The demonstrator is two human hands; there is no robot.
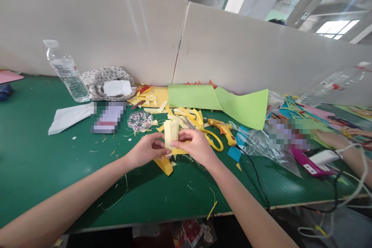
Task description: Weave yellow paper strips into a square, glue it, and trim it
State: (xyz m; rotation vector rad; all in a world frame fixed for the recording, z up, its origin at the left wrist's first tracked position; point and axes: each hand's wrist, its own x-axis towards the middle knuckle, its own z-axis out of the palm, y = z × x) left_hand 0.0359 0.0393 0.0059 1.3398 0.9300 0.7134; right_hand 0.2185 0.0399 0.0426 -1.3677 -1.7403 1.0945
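Between my two hands a pale yellow folded paper piece [171,133] stands upright above the green table. My left hand [149,148] pinches its lower left side with thumb and fingers. From the right, my right hand [195,145] presses its thumb on the front, fingers behind it. Below them hangs or lies a darker yellow paper strip [164,166]; whether it joins the held paper I cannot tell. Just behind are scissors with yellow handles [216,139], partly under paper scraps [190,114]. A yellow glue gun [225,130] lies to the right of them.
Green paper sheets [194,97] lean by the white partition [116,27]. A clear dish of sequins [140,121], a water bottle [68,73] and a spotted cloth pouch [110,79] stand left. At right are a plastic bag [264,147], a pink power strip [310,164] and another person's hand [329,141].
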